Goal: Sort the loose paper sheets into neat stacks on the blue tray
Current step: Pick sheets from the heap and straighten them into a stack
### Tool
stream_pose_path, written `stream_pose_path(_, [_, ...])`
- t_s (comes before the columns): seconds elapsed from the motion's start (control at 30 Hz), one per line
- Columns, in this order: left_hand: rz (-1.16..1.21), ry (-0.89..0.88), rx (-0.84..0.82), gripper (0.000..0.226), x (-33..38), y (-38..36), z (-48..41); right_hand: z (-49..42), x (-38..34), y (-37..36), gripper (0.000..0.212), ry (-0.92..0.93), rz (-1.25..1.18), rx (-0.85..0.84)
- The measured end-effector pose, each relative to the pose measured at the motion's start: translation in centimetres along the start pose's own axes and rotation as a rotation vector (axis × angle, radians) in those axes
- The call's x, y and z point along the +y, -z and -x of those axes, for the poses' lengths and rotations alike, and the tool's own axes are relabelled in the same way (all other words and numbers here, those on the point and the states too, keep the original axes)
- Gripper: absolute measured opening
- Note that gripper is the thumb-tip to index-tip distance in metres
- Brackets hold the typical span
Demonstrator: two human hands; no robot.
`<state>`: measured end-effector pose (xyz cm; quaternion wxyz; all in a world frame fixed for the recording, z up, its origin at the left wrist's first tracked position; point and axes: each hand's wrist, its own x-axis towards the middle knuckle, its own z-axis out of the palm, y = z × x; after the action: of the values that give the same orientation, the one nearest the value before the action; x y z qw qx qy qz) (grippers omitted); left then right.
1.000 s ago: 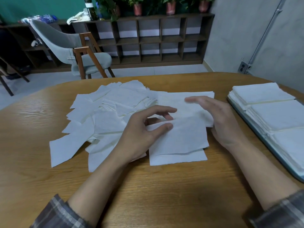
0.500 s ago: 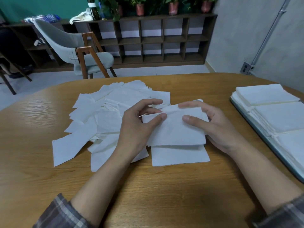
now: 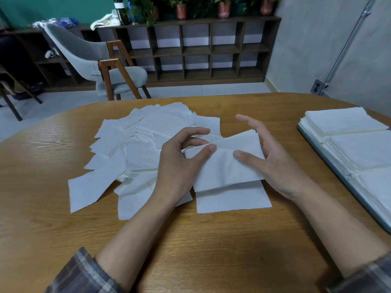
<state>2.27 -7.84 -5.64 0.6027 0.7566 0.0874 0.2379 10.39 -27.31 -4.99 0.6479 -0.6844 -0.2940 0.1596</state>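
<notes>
Well, the folded sheet (image 3: 224, 170) is pinched at either end (long axis crosswise) by left hand (image 3: 175, 168) and right hand (image 3: 275, 163) — the blue tray (image 3: 357, 196) lies rightward, nearer the right.

We see white loose paper sheets (image 3: 135, 149) overlapping in a messy pile on the counter (image 3: 190, 250). Our left hand (image 3: 179, 163) and right hand (image 3: 275, 166) pinch a few gathered sheets (image 3: 226, 168), tilted above one flat sheet (image 3: 230, 199). Three neat stacks (image 3: 342, 121) sit on the blue tray (image 3: 368, 208).

wall: teal, grey | shelf (image 3: 190, 49) | chair (image 3: 101, 66) | wooden table (image 3: 190, 240)
</notes>
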Motion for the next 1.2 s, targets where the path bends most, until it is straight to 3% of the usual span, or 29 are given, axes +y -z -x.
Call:
stream_pose_path(0.17, [-0.175,-0.101,0.020,0.029,-0.3,-0.1,0.2,-0.2,-0.2,0.3,0.064,-0.027,-0.121,0.056])
stream_pose_path(0.3, [0.025,0.081,-0.140,0.038,0.8,0.2,0.2,-0.4,-0.6,0.8,0.068,-0.065,-0.331,0.069])
stream_pose_path(0.53, [0.138,0.142,-0.219,0.048,1.1,0.6,0.4,-0.3,-0.4,1.4,0.073,-0.064,-0.423,0.032])
stream_pose_path(0.67, [0.126,0.097,-0.188,0.046,1.0,0.2,0.5,-0.6,-0.2,1.3,0.072,-0.084,-0.291,0.094])
stream_pose_path(0.73, [0.049,0.062,-0.146,0.048,0.6,0.2,0.4,-0.5,0.0,1.6,0.072,-0.090,-0.306,0.027])
stream_pose_path(0.83, [-0.025,0.017,-0.112,0.049,-0.2,0.3,0.2,-0.3,-0.4,2.4,0.053,-0.108,-0.353,-0.127])
stream_pose_path(0.9, [-0.038,-0.002,-0.129,0.051,-0.4,0.3,0.1,-0.2,-0.4,2.6,0.032,-0.130,-0.335,-0.133])
stream_pose_path(1.07, [-0.116,-0.096,-0.207,0.070,-1.0,-0.5,0.6,-0.5,0.5,2.7,0.028,-0.047,0.078,0.059])
stream_pose_path(1.2, [-0.452,-0.200,-0.289,0.090,-1.9,-0.7,0.8,-1.0,1.5,3.8,0.032,0.000,0.261,0.309])
